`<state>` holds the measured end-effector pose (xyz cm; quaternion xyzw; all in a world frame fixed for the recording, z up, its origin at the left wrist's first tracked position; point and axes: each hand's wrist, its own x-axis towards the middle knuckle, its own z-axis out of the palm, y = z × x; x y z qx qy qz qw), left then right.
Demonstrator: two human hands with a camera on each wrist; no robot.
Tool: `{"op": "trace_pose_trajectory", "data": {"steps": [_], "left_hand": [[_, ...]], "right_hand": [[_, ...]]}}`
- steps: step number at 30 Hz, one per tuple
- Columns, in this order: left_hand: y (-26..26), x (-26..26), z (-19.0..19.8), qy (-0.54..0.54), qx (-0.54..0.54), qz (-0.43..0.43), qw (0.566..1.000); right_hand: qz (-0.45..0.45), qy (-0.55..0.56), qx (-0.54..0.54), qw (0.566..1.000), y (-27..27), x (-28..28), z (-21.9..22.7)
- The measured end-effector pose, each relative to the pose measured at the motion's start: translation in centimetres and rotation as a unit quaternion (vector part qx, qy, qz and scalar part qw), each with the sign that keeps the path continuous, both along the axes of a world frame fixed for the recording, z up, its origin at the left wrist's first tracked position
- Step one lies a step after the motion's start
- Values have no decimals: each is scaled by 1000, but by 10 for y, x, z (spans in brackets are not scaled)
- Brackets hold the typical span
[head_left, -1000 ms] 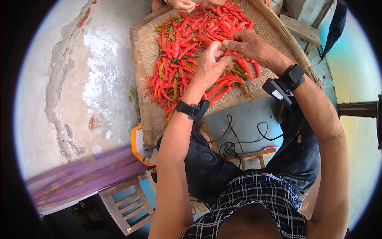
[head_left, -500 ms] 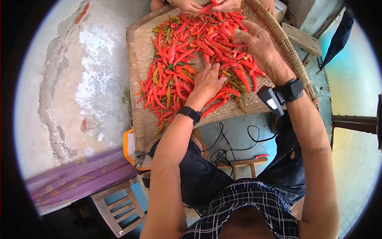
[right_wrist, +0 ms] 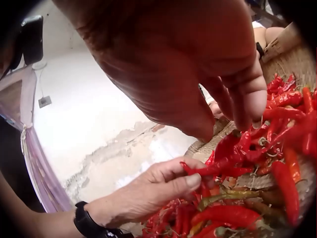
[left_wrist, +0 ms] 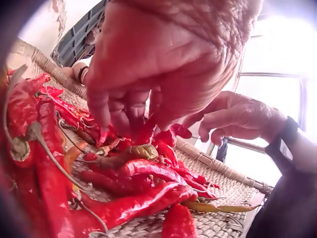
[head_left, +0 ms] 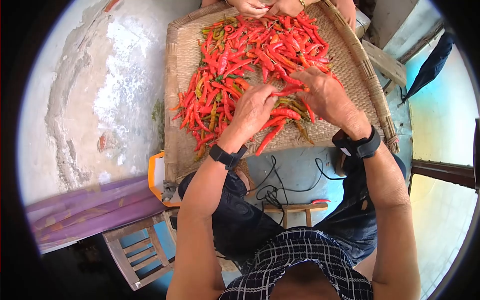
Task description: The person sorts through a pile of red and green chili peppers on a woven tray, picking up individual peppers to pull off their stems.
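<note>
My left hand (head_left: 251,111) pinches a red chili pepper (right_wrist: 218,166) between thumb and fingers, low over the near part of the heap. Its thumb lies along one end of the pepper in the right wrist view. My right hand (head_left: 324,95) is at the pepper's other end, fingertips right beside it. A gap shows between the right thumb and forefinger in the right wrist view. Beneath both hands spreads a heap of red chili peppers (head_left: 225,65), with some greenish-brown peppers (head_left: 295,102) among them. The heap lies on a large woven tray (head_left: 340,52).
At the tray's far edge, another person's hands (head_left: 250,7) are busy among the peppers. A wall (head_left: 75,100) stands to the left. Below are a wooden stool (head_left: 295,208) with a red pepper (head_left: 320,201) on it, black cables (head_left: 274,192) and a wooden chair (head_left: 142,250).
My hands were together over a pepper, then parted, the left going down into the heap and the right swinging away. Now the left holds a red pepper and the right is back beside it.
</note>
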<state>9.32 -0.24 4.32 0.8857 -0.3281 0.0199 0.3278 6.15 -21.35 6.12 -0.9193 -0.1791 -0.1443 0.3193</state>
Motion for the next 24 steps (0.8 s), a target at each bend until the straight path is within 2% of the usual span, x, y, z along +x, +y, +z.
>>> {"op": "trace_pose_trajectory", "data": {"steps": [3, 5, 7, 9, 16, 17, 19, 20, 21, 22, 24], "left_hand": [[-5, -3, 2, 0, -34, -23, 999], [-7, -5, 5, -4, -67, -25, 997], [-9, -6, 11, 47, -113, -16, 992], [-8, -4, 4, 45, -127, -20, 991], [-6, -7, -3, 50, -182, -14, 982], [-4, -7, -2, 50, -185, -11, 981], [-1, -5, 0, 88, -188, 53, 977], [2, -3, -3, 88, -190, 55, 976], [5, 1, -8, 97, -232, 80, 964], [8, 5, -11, 106, -274, 105, 950], [15, 10, -16, 134, -278, 118, 944]], "right_hand": [[5, 27, -90, 996, 9, -7, 11], [19, 53, -107, 993, 10, -6, 7], [34, 77, -127, 988, 12, -2, 1], [84, 124, -58, 987, 12, 1, -8], [76, 190, -41, 978, 26, 6, -7], [80, 179, -9, 981, 26, 6, -10], [86, 168, 22, 982, 24, 9, -10], [57, 208, 71, 974, 22, 11, -5], [26, 247, 119, 961, 19, 14, -1], [27, 247, 118, 961, 17, 16, 6], [-20, 293, 277, 915, 9, 22, 15]]}}
